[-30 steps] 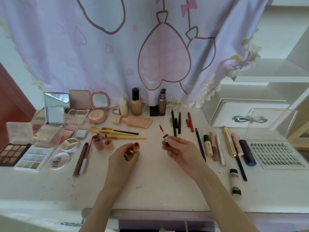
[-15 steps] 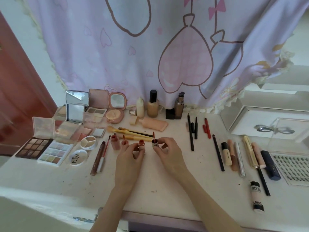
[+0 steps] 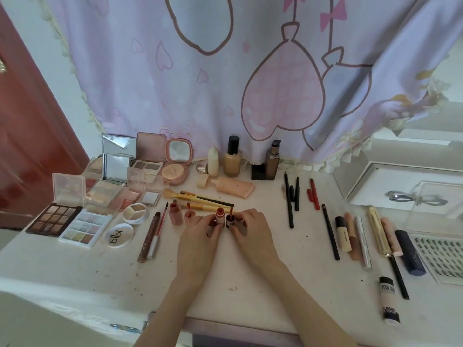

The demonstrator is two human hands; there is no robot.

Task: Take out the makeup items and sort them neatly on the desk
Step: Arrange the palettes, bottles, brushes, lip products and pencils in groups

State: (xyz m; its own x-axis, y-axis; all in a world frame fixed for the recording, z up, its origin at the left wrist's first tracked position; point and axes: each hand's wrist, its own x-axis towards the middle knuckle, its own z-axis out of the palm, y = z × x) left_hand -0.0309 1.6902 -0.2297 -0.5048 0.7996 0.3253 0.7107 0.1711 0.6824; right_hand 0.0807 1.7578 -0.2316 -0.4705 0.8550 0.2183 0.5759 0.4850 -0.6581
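At the middle of the white desk [image 3: 238, 271] my left hand [image 3: 200, 239] pinches a small lip-gloss tube [image 3: 220, 216] with an orange-red open top, held upright. My right hand [image 3: 250, 234] pinches its dark cap [image 3: 230, 221], whose red wand tip points up; cap and tube stand side by side and touch or nearly touch. Two more small pink lip tubes [image 3: 174, 215] stand just to the left, with yellow-handled brushes [image 3: 200, 199] lying behind.
Palettes [image 3: 53, 219] and compacts fill the left side, and foundation bottles [image 3: 233, 159] stand at the back by the curtain. Pencils [image 3: 289, 199], concealers and tubes [image 3: 343, 234] lie in rows at the right, beside a lash tray [image 3: 441, 254] and a clear box [image 3: 431, 201].
Both hands moved forward and together, bringing the cap with its wand down beside the tube near the other lip tubes. The camera has shifted, so the whole desk sits further right in view.
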